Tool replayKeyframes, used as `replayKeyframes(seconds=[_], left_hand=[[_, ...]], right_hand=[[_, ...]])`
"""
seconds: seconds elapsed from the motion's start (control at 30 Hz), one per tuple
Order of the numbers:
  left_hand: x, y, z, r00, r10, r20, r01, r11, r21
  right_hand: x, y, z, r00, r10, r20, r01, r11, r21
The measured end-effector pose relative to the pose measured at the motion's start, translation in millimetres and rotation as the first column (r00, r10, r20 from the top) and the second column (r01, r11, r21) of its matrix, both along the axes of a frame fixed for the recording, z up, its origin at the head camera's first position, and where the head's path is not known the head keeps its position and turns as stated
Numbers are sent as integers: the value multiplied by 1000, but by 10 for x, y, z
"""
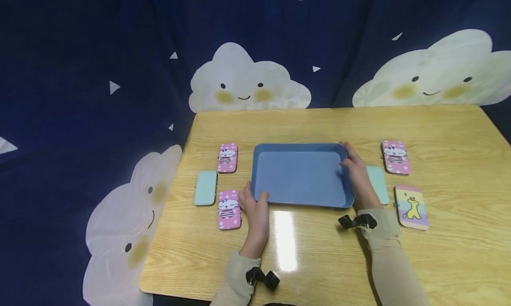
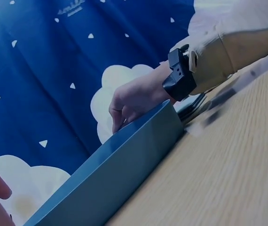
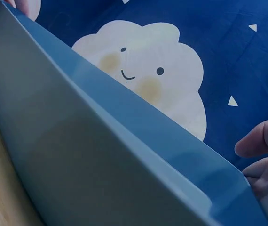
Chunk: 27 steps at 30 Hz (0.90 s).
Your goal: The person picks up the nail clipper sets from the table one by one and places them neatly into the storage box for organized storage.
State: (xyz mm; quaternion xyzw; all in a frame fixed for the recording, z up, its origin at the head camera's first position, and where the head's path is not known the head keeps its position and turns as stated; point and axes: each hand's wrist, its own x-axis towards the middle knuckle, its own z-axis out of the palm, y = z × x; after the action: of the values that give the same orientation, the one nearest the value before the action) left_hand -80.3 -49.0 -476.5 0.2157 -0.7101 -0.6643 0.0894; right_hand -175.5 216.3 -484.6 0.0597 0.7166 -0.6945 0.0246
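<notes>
A mint case [image 1: 206, 188], a farther pink case [image 1: 227, 158] and a nearer pink case [image 1: 229, 210] lie at left on the bench [image 1: 181, 248]; your left hand [image 1: 255, 212] grasps the near left corner of the blue tray [image 1: 299, 175] — mind that its fingers do not push the nearer pink case; the tray is between your hands; your right hand [image 1: 358, 179] grasps its right wall, thumb inside; best is an equal grip — rim level, with care for the second mint case [image 1: 379, 184] just beside.

At the bottom centre, a beige sleeve [image 1: 234, 280] bears a small black wrist camera [image 1: 255, 275]; lower right, a matching sleeve [image 1: 395, 266] with a seamed cuff [image 1: 385, 229] bears a second black camera [image 1: 366, 221].
</notes>
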Motion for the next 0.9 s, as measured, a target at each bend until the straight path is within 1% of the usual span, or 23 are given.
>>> replayKeyframes(seconds=[0.2, 0.4, 0.53, 0.63, 0.7, 0.77, 0.8, 0.87, 0.9], left_hand=[[12, -37, 28, 998, -37, 44, 40, 998, -57], [12, -100, 53, 993, -77, 84, 86, 991, -104], [15, -131, 61, 989, -118, 87, 130, 980, -152], [10, -152, 65, 986, -143, 87, 157, 970, -183], [-1, -171, 69, 983, -156, 95, 170, 971, -169], [-12, -196, 77, 981, -166, 98, 178, 974, -136], [-15, -209, 82, 980, -172, 99, 183, 976, -115], [-12, -238, 90, 977, -187, 100, 195, 977, -81], [-8, -255, 95, 976, -196, 97, 204, 976, -81]], right_hand=[[-19, 12, -30, 1000, -5, 19, 5, 999, -39], [-26, 26, -66, 997, 7, 73, -1, 997, -78], [-15, 44, -102, 995, 25, 92, -12, 990, -139], [-6, 63, -123, 995, 12, 95, 7, 979, -205], [-4, 70, -137, 996, -2, 94, 27, 964, -264], [-3, 78, -151, 995, -26, 97, 55, 948, -314], [-3, 79, -158, 995, -36, 96, 66, 941, -332], [-3, 81, -173, 994, -52, 92, 81, 937, -341], [-4, 82, -180, 994, -61, 94, 89, 934, -345]])
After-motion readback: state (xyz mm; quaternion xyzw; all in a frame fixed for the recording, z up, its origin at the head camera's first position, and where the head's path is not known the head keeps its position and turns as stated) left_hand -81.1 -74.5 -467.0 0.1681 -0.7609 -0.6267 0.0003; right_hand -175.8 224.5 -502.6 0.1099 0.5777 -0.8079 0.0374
